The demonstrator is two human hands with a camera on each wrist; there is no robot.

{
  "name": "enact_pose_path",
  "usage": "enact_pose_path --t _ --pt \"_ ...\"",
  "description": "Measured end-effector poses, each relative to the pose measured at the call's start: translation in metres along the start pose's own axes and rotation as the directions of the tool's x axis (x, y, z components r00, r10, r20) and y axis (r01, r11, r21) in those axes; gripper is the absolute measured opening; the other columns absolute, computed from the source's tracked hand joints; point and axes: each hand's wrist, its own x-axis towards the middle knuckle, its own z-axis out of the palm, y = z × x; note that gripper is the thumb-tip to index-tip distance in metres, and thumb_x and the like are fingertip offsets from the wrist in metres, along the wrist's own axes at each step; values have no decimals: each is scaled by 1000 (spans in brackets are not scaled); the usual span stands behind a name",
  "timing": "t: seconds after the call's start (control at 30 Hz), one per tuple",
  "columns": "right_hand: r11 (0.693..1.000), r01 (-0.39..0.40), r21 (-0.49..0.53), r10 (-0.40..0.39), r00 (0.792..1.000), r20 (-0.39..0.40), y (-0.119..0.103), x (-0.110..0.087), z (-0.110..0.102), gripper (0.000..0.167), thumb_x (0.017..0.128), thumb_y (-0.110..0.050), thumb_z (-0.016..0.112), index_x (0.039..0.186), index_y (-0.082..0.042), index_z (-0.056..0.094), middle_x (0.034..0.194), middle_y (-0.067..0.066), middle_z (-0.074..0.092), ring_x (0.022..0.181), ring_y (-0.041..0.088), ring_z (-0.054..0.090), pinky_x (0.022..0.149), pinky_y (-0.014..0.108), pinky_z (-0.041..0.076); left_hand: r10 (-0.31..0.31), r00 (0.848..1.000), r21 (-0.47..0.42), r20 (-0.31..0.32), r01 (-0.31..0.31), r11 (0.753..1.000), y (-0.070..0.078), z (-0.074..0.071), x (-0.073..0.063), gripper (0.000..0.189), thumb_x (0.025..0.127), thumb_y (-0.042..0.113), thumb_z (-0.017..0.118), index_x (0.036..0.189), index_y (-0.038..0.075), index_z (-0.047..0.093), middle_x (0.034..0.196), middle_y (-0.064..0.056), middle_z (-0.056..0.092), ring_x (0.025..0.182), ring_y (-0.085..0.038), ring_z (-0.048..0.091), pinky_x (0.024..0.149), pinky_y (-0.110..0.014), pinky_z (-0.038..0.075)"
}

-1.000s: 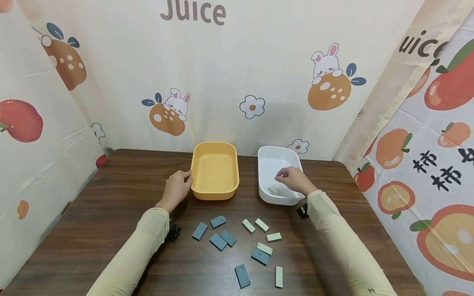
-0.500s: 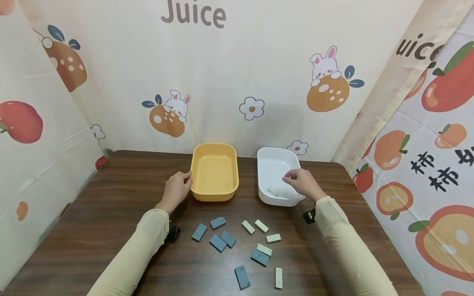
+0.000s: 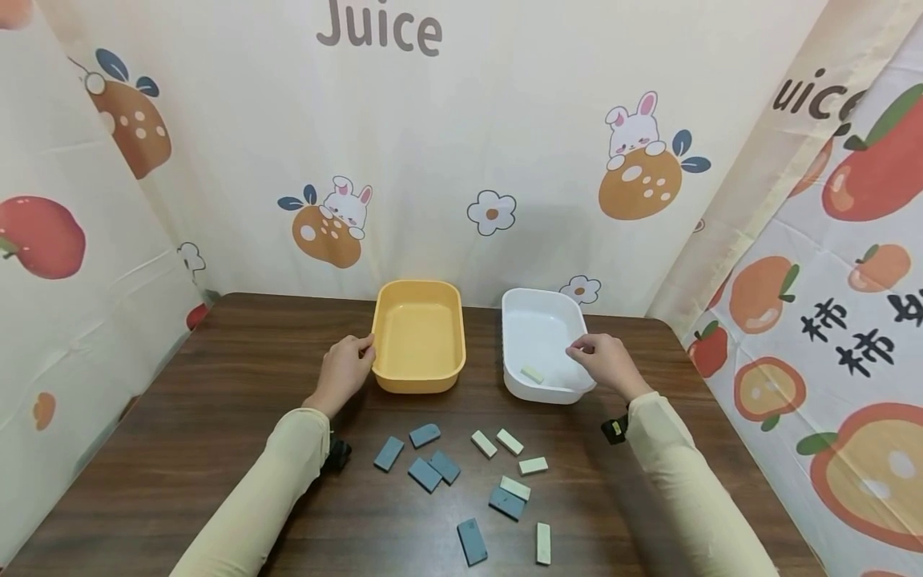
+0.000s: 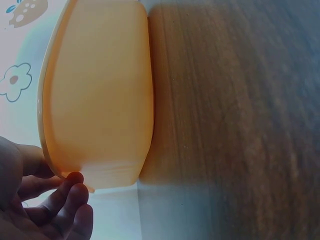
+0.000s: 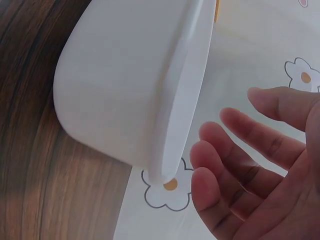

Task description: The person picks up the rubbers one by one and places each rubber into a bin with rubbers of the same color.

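My left hand (image 3: 340,370) pinches the left rim of the yellow plastic tray (image 3: 418,385) between thumb and fingers; in the left wrist view the fingertips (image 4: 75,179) lie against that rim. Beside the right rim of the white plastic tray (image 3: 537,320) hovers my right hand (image 3: 607,365), holding nothing. The right wrist view has its thumb (image 5: 277,102) apart from the loosely bent fingers, with the white tray's wall (image 5: 115,80) off to the left. One small pale green block (image 3: 532,374) lies inside the white tray. Nothing lies in the yellow tray.
Several blue-grey blocks (image 3: 388,453) are scattered on the dark wooden table (image 3: 238,385). Several pale green blocks (image 3: 533,466) lie to their right; one touches a blue-grey block (image 3: 507,503). A printed curtain (image 3: 433,160) hangs behind the table.
My right hand has drawn back rightward from over the white tray to beside its rim, uncovering the pale green block inside. The left hand stays on the yellow tray.
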Motion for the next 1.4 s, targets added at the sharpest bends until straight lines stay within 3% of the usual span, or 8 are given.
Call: enact_pose_path --t 0.73,1.03,1.23,1.4 --pt "999 -51 0 51 996 -74 23 -18 -9 30 97 -20 57 105 5 69 95 22 70 76 23 62 63 31 48 0 1000 -3 0 0 1000 1 -1 -1 36 95 14 56 127 0 62 101 -19 68 70 -26 54 64 -36 44" --pt "994 -106 -30 104 992 -77 27 -25 -9 33 96 -21 53 107 6 69 105 26 69 86 31 63 71 43 51 -7 1000 -15 0 7 1000 1 -1 -2 36 95 14 57 127 0 62 101 -20 68 68 -25 52 63 -34 42" --pt "987 -162 -19 161 986 -43 32 -28 -4 35 97 -23 53 108 6 69 106 26 69 87 30 61 71 41 50 1 1000 -11 -9 -1 1000 2 -2 -2 36 94 14 57 126 0 63 99 -19 68 68 -26 53 64 -35 43" --pt "987 -160 -24 158 986 -50 37 -28 2 37 96 -24 54 107 8 69 106 27 69 90 33 64 75 46 51 2 1000 -14 -8 -2 1000 2 -1 -3 35 94 14 57 126 0 63 98 -19 67 67 -25 52 63 -34 42"
